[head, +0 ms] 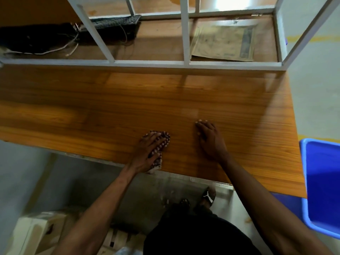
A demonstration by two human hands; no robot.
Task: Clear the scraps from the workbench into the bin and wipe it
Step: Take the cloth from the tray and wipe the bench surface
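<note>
A wooden workbench (128, 111) fills the middle of the view, and I see no scraps on its top. My left hand (147, 153) presses a patterned dark red and white cloth (162, 142) flat against the bench near its front edge. My right hand (209, 138) lies flat on the wood just to the right of the cloth, fingers spread, holding nothing. A blue plastic bin (322, 181) stands on the floor past the bench's right end.
A white metal frame (147, 63) rises at the back of the bench. Behind it lie a black keyboard (117, 23) with cables, a dark bag (35, 37) and an old newspaper (224, 43). A cream box (38, 232) sits on the floor at lower left.
</note>
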